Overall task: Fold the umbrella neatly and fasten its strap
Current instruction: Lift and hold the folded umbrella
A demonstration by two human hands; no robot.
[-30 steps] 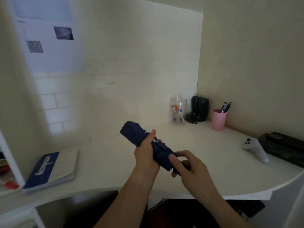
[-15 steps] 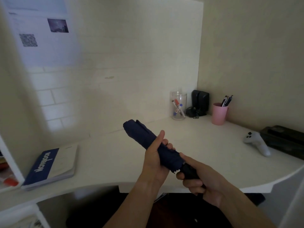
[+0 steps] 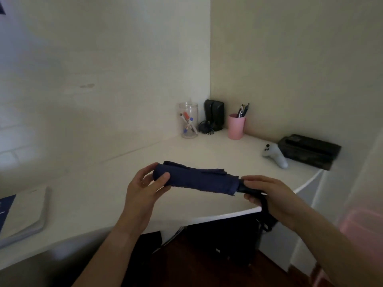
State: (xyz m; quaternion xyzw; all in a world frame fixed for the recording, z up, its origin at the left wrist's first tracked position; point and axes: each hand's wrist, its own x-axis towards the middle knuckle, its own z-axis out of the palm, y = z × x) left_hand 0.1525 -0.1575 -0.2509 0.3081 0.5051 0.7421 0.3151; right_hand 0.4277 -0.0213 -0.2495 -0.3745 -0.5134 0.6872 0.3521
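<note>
A folded navy umbrella (image 3: pixel 196 180) lies nearly level in the air above the white desk's (image 3: pixel 207 152) front edge. My left hand (image 3: pixel 145 186) cups its left tip end, thumb on the front of the fabric. My right hand (image 3: pixel 269 194) grips the black handle at the right end. A dark wrist loop (image 3: pixel 267 216) hangs down below that hand. The canopy's pleats look rolled around the shaft, with ragged fabric edges near the handle. I cannot make out the closing strap.
At the back corner stand a clear jar of markers (image 3: pixel 188 120), a black speaker (image 3: pixel 213 117) and a pink pen cup (image 3: pixel 236 126). A white game controller (image 3: pixel 274 155) and a dark case (image 3: pixel 308 151) lie at right. A notebook (image 3: pixel 22 216) lies at left.
The umbrella has swung from a steep diagonal to nearly level. My left hand slid from the middle of the canopy to its tip end. The view has turned to the right.
</note>
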